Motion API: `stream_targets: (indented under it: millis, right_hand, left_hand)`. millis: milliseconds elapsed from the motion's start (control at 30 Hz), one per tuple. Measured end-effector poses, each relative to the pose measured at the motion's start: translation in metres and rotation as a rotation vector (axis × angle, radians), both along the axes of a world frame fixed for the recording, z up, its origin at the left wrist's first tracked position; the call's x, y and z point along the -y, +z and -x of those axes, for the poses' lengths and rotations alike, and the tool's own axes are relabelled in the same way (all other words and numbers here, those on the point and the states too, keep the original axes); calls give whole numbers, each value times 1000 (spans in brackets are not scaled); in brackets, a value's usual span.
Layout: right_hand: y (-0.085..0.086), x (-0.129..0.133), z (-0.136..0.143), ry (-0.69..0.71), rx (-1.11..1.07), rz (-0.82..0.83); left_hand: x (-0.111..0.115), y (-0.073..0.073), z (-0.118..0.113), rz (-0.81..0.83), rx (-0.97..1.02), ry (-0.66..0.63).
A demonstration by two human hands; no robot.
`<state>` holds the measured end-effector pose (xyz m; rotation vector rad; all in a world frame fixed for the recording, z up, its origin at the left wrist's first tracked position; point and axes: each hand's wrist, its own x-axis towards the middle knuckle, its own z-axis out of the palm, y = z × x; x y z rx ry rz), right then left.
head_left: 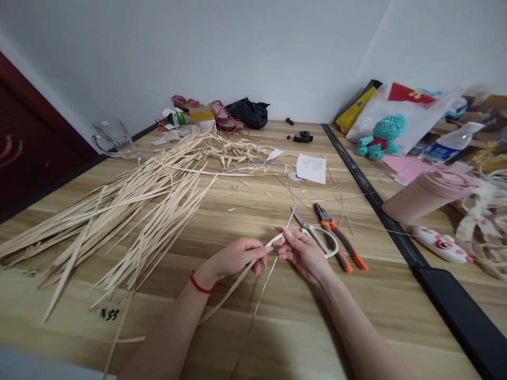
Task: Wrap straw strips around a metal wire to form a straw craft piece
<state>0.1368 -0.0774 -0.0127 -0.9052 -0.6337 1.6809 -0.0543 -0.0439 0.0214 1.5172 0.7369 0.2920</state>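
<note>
Over the front middle of the table, my left hand (247,254) pinches a pale flat strip (233,289), like split bamboo or straw, between thumb and fingers. The strip trails down and left under my forearm. Close beside it, my right hand (303,252) is closed where the strip meets a thin silvery wire (264,287). The wire runs from above my fingertips down toward the table's front. Just past my right hand lie scissors (325,240) with white handles and pliers (340,237) with orange and grey grips.
Bundles of pale strips (130,216) spread over the left side. A glass mug (116,138), a black bag (249,112) and a paper note (311,169) lie farther back. On the right are a pink tumbler (425,195), a water bottle (449,142) and a turquoise crochet doll (384,137).
</note>
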Motion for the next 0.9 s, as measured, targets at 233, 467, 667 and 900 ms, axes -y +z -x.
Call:
stream_targets:
  millis: [233,467,667,900]
  right_hand:
    - [3,0,4,-45,35,6]
    - [-1,0,7,-230,160,-22]
    - [3,2,7,-245,141,-26]
    - [2,2,5,-247,152,-28]
  left_hand:
    - [0,-1,-1,58,19,18]
    - [12,-1,-14,28,145,156]
    - [22,-5,-21,-14,173,164]
    - [23,-4,-20,8,141,166]
